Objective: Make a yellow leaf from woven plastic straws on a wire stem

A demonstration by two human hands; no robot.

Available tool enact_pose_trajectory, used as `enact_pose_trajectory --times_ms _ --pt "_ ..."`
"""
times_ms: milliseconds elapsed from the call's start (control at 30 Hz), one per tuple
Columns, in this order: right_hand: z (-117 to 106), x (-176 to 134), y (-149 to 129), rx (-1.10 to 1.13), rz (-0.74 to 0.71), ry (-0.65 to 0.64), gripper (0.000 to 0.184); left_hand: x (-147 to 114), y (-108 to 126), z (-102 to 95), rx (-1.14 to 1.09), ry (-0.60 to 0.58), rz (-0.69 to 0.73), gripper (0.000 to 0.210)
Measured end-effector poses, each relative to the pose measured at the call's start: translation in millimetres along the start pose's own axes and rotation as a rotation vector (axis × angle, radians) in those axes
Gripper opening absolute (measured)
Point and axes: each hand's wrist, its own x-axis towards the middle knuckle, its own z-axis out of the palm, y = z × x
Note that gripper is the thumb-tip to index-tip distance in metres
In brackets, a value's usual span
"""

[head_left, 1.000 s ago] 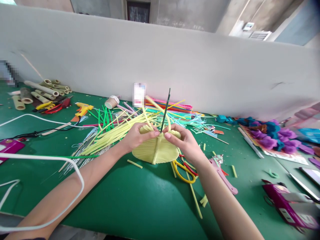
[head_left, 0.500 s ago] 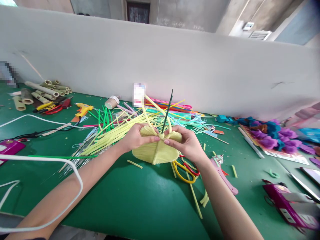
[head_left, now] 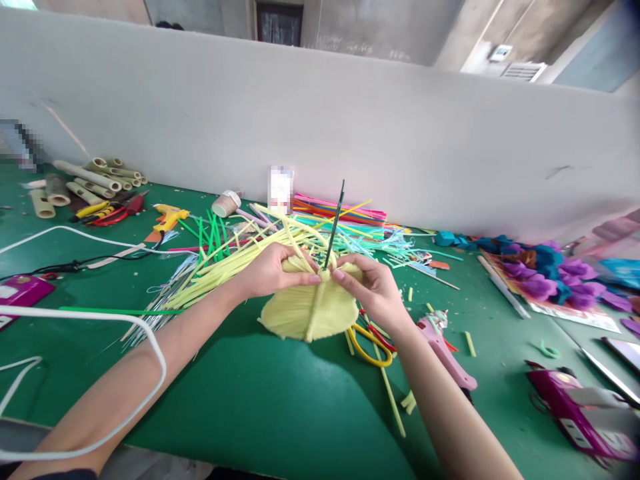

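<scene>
Between my hands is a pale yellow leaf-like piece point(head_left: 310, 313) made of pipe cleaners laid side by side, with a raised rib down its middle. My left hand point(head_left: 280, 272) pinches its upper left edge near the centre, thumb in front. My right hand point(head_left: 367, 283) grips the upper right edge the same way, its thumb by the central knot. From that knot a dark green stem point(head_left: 335, 223) rises, tilted slightly right. Loose yellow pipe cleaner ends point(head_left: 293, 233) arch up behind the piece. The fingers behind it are hidden.
Beyond my hands lies a heap of yellow pipe cleaners point(head_left: 215, 273). Yellow-handled scissors point(head_left: 370, 347) and a pink glue gun point(head_left: 445, 353) lie right of the piece. A yellow glue gun point(head_left: 170, 217) and bamboo tubes point(head_left: 100, 179) lie left. A white cable point(head_left: 157, 347) crosses over my left forearm.
The yellow piece has tilted, so its lower edge sits slightly lower and more of its face shows. The yellow ends above have shifted. Both hands keep their pinch.
</scene>
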Motion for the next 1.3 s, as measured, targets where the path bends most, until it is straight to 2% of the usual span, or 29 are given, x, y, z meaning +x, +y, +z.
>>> enact_pose_trajectory --times_ms 100,267,400,433,500,633,733,800,833,967,1133,1233,1300 --pt "1 -5 -4 -0.032 -0.031 0.014 0.017 -1 4 0.0 0.051 -0.003 0.093 0.022" --pt "-2 -4 -18 -0.188 -0.234 0.092 0.007 -6 19 -4.3 0.276 0.181 0.408 0.013" --pt "-4 -17 -18 -0.392 -0.487 -0.061 0.012 -30 13 -1.4 0.572 0.195 0.703 0.009" --pt "-2 -26 -13 -0.440 -0.518 -0.113 0.014 -39 6 3.1 0.651 0.147 0.811 0.009" --pt "6 -49 1 -0.519 -0.502 -0.224 0.014 -61 -9 16.5 0.765 0.067 0.876 0.006" --pt "27 -96 30 -0.644 -0.426 -0.363 0.015 -98 -36 44.8 0.902 -0.101 0.861 0.006" --pt "35 -111 39 -0.672 -0.423 -0.344 0.016 -111 -38 49.3 0.830 -0.227 0.670 0.019" --pt "35 -110 41 -0.658 -0.424 -0.353 0.017 -113 -33 44.9 0.720 -0.319 0.530 0.038" --pt "34 -108 41 -0.640 -0.420 -0.361 0.018 -113 -31 42.1 0.684 -0.348 0.489 0.038" --pt "32 -100 42 -0.531 -0.368 -0.372 0.019 -111 -29 35.2 0.629 -0.368 0.471 0.020" --pt "38 -93 46 -0.332 -0.260 -0.402 0.015 -100 -43 37.3 0.554 -0.388 0.448 0.022" --pt "43 -87 48 -0.207 -0.145 -0.395 0.012 -93 -49 40.6 0.521 -0.349 0.413 0.023" --pt "45 -84 47 -0.163 -0.073 -0.379 0.011 -91 -50 43.1 0.469 -0.304 0.340 0.022"
